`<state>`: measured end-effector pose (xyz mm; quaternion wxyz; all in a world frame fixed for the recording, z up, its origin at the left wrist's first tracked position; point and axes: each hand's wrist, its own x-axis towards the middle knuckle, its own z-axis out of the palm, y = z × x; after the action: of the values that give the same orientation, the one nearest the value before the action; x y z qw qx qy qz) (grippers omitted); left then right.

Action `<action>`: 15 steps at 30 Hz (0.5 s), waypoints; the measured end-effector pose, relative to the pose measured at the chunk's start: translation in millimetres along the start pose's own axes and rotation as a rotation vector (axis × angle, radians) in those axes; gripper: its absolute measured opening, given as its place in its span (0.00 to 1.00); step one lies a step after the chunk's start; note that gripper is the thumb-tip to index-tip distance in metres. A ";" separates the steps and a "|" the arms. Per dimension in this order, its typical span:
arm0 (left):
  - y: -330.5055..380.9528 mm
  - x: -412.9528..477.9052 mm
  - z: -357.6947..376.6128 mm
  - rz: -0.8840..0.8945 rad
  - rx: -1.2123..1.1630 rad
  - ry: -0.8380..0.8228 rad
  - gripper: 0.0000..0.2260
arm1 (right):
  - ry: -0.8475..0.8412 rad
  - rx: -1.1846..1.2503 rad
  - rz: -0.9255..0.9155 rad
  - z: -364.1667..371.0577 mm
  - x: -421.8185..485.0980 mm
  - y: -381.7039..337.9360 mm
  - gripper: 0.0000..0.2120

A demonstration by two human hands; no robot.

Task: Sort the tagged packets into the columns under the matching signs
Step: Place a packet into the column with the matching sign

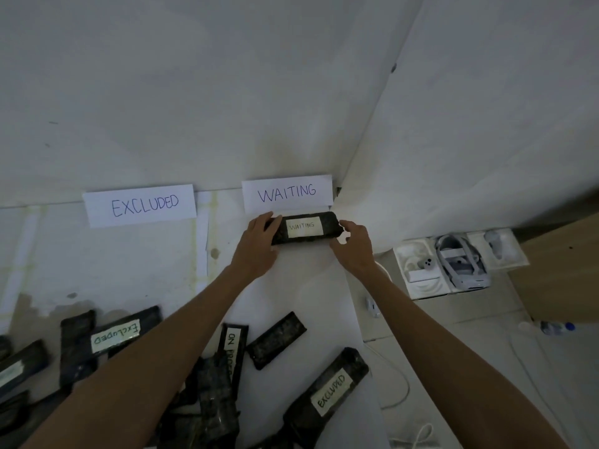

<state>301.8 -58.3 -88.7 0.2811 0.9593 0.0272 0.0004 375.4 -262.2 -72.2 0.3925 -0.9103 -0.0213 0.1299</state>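
Observation:
A dark packet tagged WAITING (304, 227) lies flat just under the white WAITING sign (287, 192) at the wall. My left hand (259, 244) rests on the packet's left end, fingers laid over it. My right hand (351, 246) is at the packet's right end with fingers loosely bent; I cannot tell if it touches. The EXCLUDED sign (142, 205) is to the left, with bare surface beneath it. Several more dark packets lie near me, among them one tagged EXCLUDED (329, 392), another EXCLUDED (115, 335) and one ON PROGRESS (234, 350).
An untagged-side packet (276, 340) lies between my forearms. To the right, off the white surface, an open box with a headset (460, 265), a water bottle (556, 327) and white cables (398, 384) lie on the floor. Walls meet in a corner behind the WAITING sign.

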 end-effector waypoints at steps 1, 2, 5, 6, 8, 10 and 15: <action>1.3 -6.0 -1.7 0.005 -0.012 0.010 0.32 | 0.025 -0.013 -0.013 -0.7 -4.8 -0.3 0.23; 2.8 -13.6 -3.0 0.005 -0.029 0.016 0.31 | 0.036 -0.033 -0.032 -1.3 -11.2 -1.1 0.23; 7.4 -45.2 -6.2 -0.029 -0.092 -0.045 0.27 | -0.028 -0.108 -0.132 -2.0 -38.4 -1.8 0.22; 7.7 -57.8 -6.7 -0.042 -0.117 -0.073 0.26 | -0.086 -0.136 -0.193 0.2 -49.3 -1.5 0.21; 8.7 -85.9 -7.3 -0.060 -0.160 -0.109 0.24 | -0.291 -0.202 -0.313 7.9 -74.8 -2.9 0.20; 9.7 -112.9 -7.7 -0.077 -0.174 -0.133 0.23 | -0.536 -0.345 -0.423 19.6 -100.0 -7.6 0.25; 6.7 -170.8 -5.7 -0.121 -0.189 -0.216 0.20 | -0.670 -0.839 -0.684 50.1 -148.7 -10.6 0.28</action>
<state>131.5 -69.8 -77.8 0.3711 0.9196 0.0542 -0.1170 219.8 -240.3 -64.9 -0.0060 -0.8383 -0.4815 0.2555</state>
